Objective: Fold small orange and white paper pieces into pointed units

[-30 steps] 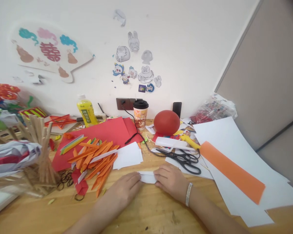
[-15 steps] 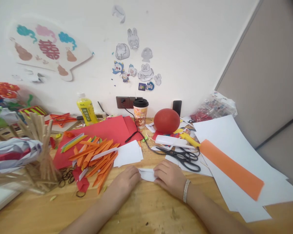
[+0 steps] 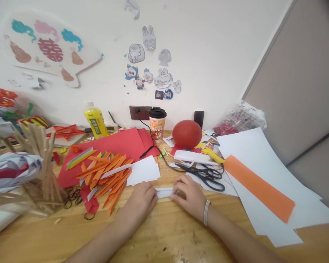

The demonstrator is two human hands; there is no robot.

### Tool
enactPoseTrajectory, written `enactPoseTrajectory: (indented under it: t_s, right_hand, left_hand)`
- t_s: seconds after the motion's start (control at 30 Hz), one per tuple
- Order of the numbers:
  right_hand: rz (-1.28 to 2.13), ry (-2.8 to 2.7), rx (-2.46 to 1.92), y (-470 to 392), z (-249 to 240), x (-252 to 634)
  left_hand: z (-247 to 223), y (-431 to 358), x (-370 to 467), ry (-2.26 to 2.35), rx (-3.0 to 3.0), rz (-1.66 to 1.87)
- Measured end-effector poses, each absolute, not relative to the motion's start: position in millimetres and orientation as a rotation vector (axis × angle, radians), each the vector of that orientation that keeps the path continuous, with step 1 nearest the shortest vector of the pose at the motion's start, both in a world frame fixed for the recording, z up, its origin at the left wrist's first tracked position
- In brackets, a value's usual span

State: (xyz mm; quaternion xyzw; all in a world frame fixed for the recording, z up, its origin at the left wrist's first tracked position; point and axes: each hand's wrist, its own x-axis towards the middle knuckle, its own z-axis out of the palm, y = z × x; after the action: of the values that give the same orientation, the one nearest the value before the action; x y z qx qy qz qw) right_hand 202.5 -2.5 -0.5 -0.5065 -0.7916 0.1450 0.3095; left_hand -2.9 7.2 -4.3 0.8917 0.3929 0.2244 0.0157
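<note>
A small folded strip of white paper lies on the wooden table between my two hands. My left hand holds its left end with curled fingers. At the right end, my right hand pinches the paper between thumb and fingers, a bracelet on its wrist. Just behind the left hand is a stack of white paper pieces. Folded orange paper strips are heaped to the left of it. Black scissors rest behind my right hand.
Behind stand a lidded cup, a yellow bottle and a red balloon. Wooden sticks stand at the left. White sheets with an orange strip lie at the right.
The white paper between my hands looks narrower, with a fold along it. My right hand's fingers have lifted and bent into a pinch. The view has shifted slightly.
</note>
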Motion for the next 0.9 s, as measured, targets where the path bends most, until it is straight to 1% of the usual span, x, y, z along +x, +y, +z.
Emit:
enactPoseTrajectory:
  t_s: [0.17, 0.33, 0.73, 0.9]
  right_hand:
    - [0.42, -1.997, -1.48, -1, -4, 198]
    - [0.417, -1.961, -1.54, -2, -6, 195]
    - [0.366, -1.939, -1.615, -3, -11, 195]
    - [0.432, -1.917, -1.645, -1, -11, 199]
  left_hand:
    - [-9, 12, 1, 1.304, 2.82, 0.559]
    - [-3, 13, 2, 1.342, 2.784, 0.452]
    - [2, 11, 7, 1.518, 2.585, 0.469]
    - [7, 11, 7, 1.53, 2.494, 0.45]
